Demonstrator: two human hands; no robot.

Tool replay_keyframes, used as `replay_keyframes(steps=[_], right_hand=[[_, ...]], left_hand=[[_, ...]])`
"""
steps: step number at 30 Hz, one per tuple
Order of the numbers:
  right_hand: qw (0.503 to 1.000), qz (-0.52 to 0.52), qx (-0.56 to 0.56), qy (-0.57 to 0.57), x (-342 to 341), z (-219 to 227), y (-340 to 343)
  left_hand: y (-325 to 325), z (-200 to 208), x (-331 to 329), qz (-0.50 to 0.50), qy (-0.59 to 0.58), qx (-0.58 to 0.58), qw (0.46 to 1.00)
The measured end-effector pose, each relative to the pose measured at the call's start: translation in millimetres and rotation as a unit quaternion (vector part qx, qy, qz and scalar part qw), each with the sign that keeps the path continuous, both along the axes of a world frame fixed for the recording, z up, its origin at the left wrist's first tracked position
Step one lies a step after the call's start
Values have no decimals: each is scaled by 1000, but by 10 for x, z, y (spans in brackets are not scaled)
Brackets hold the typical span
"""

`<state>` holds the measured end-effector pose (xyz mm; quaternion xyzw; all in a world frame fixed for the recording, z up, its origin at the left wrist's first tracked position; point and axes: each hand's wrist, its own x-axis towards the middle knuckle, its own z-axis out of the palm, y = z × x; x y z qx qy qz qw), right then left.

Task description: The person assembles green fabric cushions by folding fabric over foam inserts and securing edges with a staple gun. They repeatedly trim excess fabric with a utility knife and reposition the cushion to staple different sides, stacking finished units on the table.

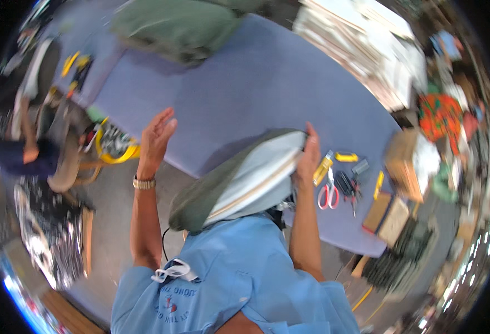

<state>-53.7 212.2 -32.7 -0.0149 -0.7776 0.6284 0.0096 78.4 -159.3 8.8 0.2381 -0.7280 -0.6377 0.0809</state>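
Observation:
A bundle of dark green cloth (211, 192) with a pale grey-white side and a tan stripe slants in front of my body, across the near table edge. At its right end is my right hand (309, 156), its palm and fingers pressed along the pale side; the thumb is mostly hidden. My left hand (158, 136), with a metal-banded watch on the wrist, is raised apart from the bundle. Its fingers are loosely bent and hold nothing. Beyond the bundle spreads the blue-grey table top (245, 83).
Right of my right hand lie red-handled scissors (328, 195), a yellow cutter (323, 168) and several small tools. A green cloth pile (175, 28) and white stacked sheets (362, 44) stand at the far side. Left are a yellow-rimmed basket (116, 147) and another person (25, 153).

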Motion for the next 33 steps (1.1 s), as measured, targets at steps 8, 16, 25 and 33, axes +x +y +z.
replay_keyframes(steps=[8,16,25,33], right_hand=[[989,23,-111,-91,37,-450,131],[992,2,-75,-98,246,-46,-150],[999,-13,-11,-42,274,292,-261],[996,-3,94,7,281,186,-248]], left_hand=[[1349,140,-1096,-330,-1,103,938],[1737,190,-1323,-360,-14,-19,933],[1908,248,-1157,-224,39,-106,968],[2113,281,-1005,-188,54,-201,960]])
